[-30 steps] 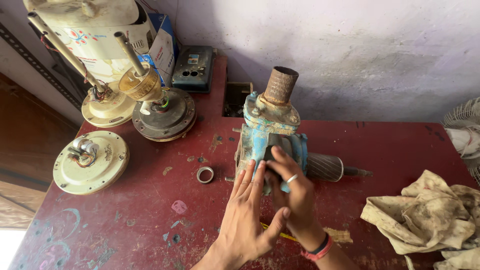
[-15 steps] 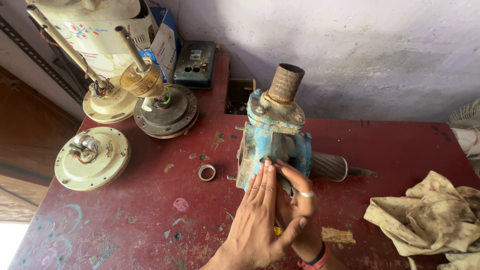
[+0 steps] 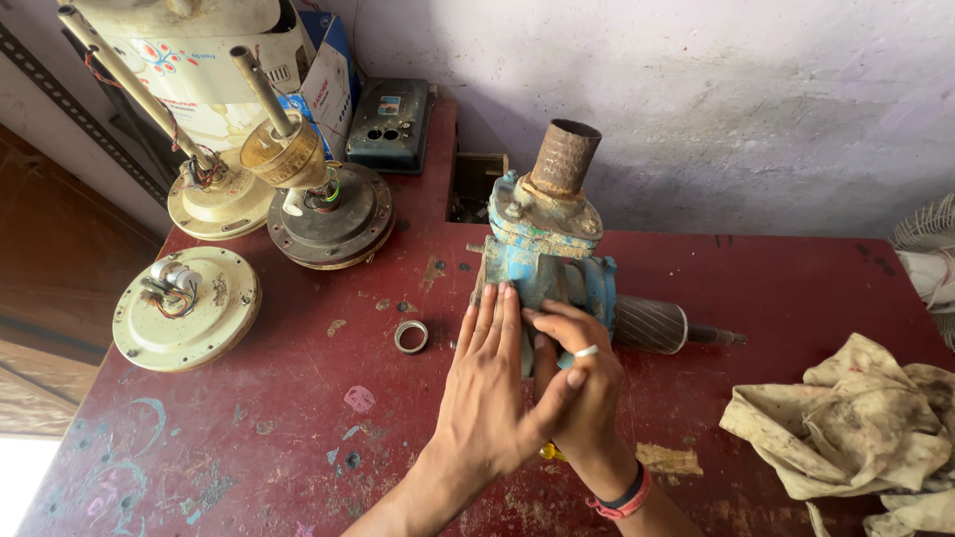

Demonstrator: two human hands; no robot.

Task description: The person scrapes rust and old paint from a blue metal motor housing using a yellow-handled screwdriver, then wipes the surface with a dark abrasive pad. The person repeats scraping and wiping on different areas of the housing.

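Worn red surface (image 3: 298, 418) against a pale, stained wall (image 3: 756, 109), seen from above.

Near the middle, a blue pump body (image 3: 542, 264), paint chipped, with a rusty pipe stub (image 3: 563, 157) standing up at its far end and a ribbed grey rotor with shaft (image 3: 652, 325) sticking out to the right. Left hand (image 3: 492, 393) laid flat against the near left face of the pump body, fingers straight and together, not closed on anything. Right hand (image 3: 577, 383) just right of it and touching it, fingers curled against the near face of the pump body, a silver ring on one finger and a red-and-dark band at the wrist; grip of this hand partly hidden behind the left one, so cannot tell if clamped. Something small and yellow (image 3: 547, 452) showing between the two wrists, too hidden to name.

Just left of the hands, a small metal ring (image 3: 410, 336) lying flat. Farther left, a cream round fan cover (image 3: 186, 308) with wires on top. Beyond it, two fan motors with tilted rods: one cream (image 3: 219, 204), one dark (image 3: 333, 214). Behind these, a dark green box (image 3: 390, 124) at the wall. At the right near edge, a crumpled dirty cloth (image 3: 856, 428).
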